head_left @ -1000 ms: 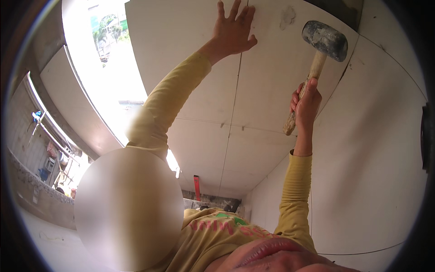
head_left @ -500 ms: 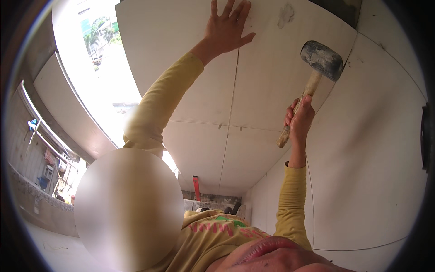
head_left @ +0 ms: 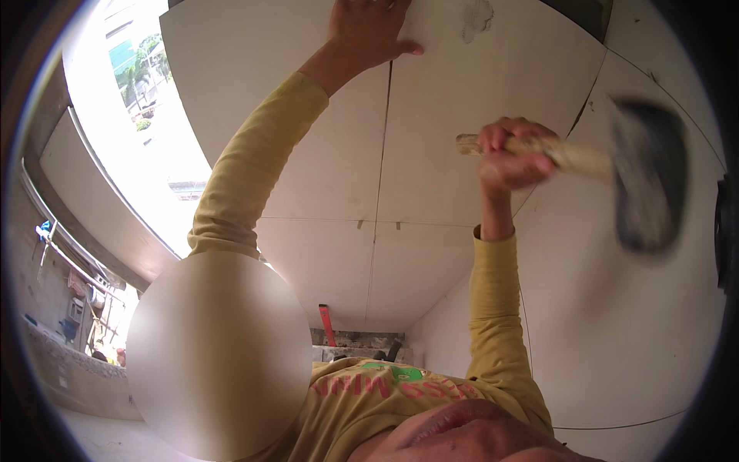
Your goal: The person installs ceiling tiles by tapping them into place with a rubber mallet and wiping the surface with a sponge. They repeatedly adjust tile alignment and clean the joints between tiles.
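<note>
"Grip first: the right hand (head_left: 512, 158), at two o'clock, is wrapped around the wooden handle (head_left: 583, 159) of a rubber mallet (head_left: 650, 181)."

"Where's the mallet's head?"

"Near three o'clock, dark and motion-blurred. The hand sits close to the handle's tail end, presumably for leverage."

"And the left hand (head_left: 368, 35)?"

"Twelve o'clock, thumb spread, holding nothing. Its palm seems laid against the pale panel (head_left: 469, 108), perhaps for bracing; the top edge crops its fingers, so I can't tell how firmly it presses."
</note>
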`<state>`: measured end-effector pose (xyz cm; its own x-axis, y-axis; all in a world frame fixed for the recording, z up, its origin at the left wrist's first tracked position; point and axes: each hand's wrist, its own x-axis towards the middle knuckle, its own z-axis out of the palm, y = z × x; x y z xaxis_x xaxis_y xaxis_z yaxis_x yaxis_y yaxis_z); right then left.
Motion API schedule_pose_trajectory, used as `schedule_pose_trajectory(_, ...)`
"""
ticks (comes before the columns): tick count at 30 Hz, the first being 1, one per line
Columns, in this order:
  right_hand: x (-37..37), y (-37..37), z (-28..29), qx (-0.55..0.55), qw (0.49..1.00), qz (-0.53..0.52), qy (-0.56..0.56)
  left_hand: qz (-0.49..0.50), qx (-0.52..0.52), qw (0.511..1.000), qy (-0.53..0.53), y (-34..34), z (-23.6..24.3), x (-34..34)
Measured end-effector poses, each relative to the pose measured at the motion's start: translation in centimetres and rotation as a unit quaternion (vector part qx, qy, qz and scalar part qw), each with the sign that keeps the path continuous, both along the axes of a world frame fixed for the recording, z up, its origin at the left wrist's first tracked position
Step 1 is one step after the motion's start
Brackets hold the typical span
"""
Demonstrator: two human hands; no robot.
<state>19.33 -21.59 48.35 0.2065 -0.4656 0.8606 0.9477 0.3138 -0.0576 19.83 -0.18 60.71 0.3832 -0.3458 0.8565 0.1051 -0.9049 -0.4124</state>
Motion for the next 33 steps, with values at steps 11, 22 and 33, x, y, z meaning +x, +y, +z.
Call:
schedule_pose_trajectory(11,-0.8,0.2,0.2,-0.055,0.994,0.004,0.097,0.036,0.013,0.999,0.013,0.7,-0.7,-0.1)
schedule_pose_trajectory(22,-0.6,1.2,-0.9,0.029,0.999,0.024,0.021,0.072,0.02,0.996,0.039,0.4,0.1,-1.0)
schedule_pose_trajectory(33,-1.3,-1.3,-6.2,-0.193,0.9,0.088,0.38,0.094,0.015,0.992,0.085,0.1,0.3,-2.3)
